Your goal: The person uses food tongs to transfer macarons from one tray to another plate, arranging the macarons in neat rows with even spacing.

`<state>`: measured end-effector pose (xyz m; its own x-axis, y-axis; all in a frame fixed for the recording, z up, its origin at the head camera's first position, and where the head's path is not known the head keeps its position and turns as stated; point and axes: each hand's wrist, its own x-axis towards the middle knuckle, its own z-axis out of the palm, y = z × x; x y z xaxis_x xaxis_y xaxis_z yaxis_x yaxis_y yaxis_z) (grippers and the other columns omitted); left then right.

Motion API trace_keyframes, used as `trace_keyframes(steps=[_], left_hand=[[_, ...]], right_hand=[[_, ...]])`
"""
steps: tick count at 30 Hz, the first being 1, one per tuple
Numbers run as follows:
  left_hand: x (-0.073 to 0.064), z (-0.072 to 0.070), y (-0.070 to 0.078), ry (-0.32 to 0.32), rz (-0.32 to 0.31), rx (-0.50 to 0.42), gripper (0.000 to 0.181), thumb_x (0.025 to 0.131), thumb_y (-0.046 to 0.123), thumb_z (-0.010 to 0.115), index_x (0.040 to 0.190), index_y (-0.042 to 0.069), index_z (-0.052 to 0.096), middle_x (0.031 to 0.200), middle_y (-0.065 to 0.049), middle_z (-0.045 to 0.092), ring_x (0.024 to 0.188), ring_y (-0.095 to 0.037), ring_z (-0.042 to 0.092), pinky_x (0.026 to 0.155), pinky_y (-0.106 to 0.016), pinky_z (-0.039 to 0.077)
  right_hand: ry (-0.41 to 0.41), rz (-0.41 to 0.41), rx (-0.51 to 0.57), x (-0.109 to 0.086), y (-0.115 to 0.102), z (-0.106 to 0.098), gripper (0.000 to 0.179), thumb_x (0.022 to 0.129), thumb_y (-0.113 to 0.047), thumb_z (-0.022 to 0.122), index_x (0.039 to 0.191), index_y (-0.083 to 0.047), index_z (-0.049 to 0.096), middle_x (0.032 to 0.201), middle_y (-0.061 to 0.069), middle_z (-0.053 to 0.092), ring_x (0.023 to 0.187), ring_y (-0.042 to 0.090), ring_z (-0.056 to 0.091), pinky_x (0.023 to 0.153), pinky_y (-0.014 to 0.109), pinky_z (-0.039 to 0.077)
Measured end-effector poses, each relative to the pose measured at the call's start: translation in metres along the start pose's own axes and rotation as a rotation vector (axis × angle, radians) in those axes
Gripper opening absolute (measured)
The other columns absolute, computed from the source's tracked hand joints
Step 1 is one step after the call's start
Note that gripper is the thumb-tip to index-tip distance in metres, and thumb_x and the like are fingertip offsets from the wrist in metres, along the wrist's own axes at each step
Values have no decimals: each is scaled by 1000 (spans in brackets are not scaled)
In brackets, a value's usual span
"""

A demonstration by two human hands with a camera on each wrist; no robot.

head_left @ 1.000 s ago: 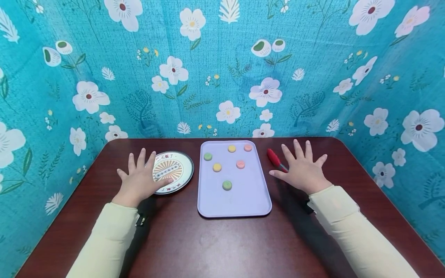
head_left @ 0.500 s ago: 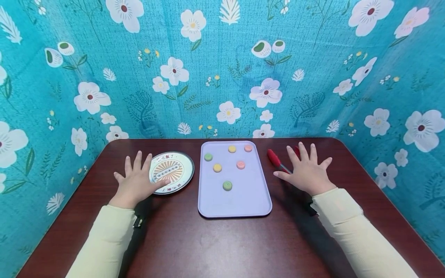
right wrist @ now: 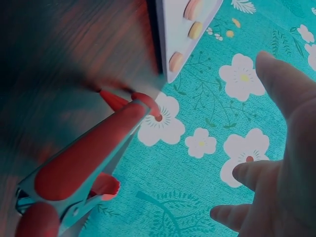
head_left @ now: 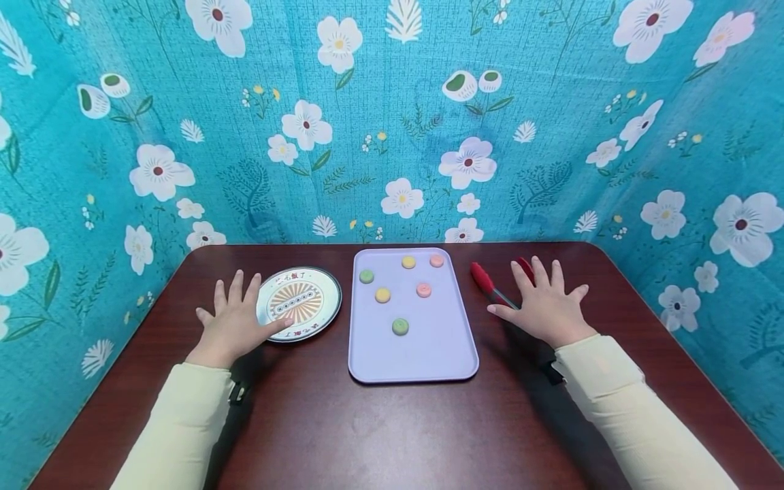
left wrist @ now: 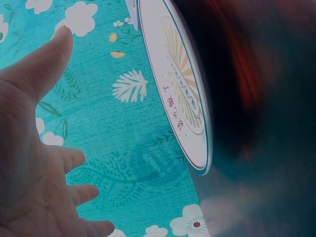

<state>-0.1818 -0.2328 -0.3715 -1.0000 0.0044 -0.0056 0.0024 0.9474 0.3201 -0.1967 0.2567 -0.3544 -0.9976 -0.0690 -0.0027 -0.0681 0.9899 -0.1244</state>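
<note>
My left hand (head_left: 233,325) hovers with spread fingers beside a round patterned plate (head_left: 300,316), its thumb overlapping the plate's near edge in the head view. In the left wrist view the plate (left wrist: 180,94) stands apart from the palm. On the right, my right hand (head_left: 548,309) is spread above red-and-metal tongs (head_left: 482,278), partly covering them. The right wrist view shows the tongs (right wrist: 89,153) lying clear of the fingers. Between the hands lies a lilac tray (head_left: 422,357) with several macarons, among them a green one (head_left: 400,327), a yellow one (head_left: 382,295) and a pink one (head_left: 424,290).
A dark brown wooden table (head_left: 392,435) bears everything. A teal curtain with white flowers (head_left: 392,122) hangs around its back and sides. The tray's far edge lies near the table's back edge.
My left hand has drifted slightly left and my right hand slightly right and down, uncovering more of the plate and tongs. The plate, tray, macarons and tongs have stayed put.
</note>
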Motion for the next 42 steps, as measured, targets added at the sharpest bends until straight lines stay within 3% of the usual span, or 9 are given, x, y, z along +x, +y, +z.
trace_keyframes(steps=[27,42], left_hand=[[3,2,-19,-47,-33,-25,116,75,59,71,152,-3,8,152,-36,3,136,-60,-2,92,-85,6],[8,9,-27,-76,-26,-57,118,75,62,70,152,-4,9,152,-36,5,136,-58,1,96,-82,9]], right_hand=[[-13,67,31,-2,19,10,109,76,-60,69,150,1,19,146,38,18,130,63,15,86,87,15],[-22,144,94,-1,23,13,108,74,-56,73,148,3,21,141,40,21,124,62,23,83,82,29]])
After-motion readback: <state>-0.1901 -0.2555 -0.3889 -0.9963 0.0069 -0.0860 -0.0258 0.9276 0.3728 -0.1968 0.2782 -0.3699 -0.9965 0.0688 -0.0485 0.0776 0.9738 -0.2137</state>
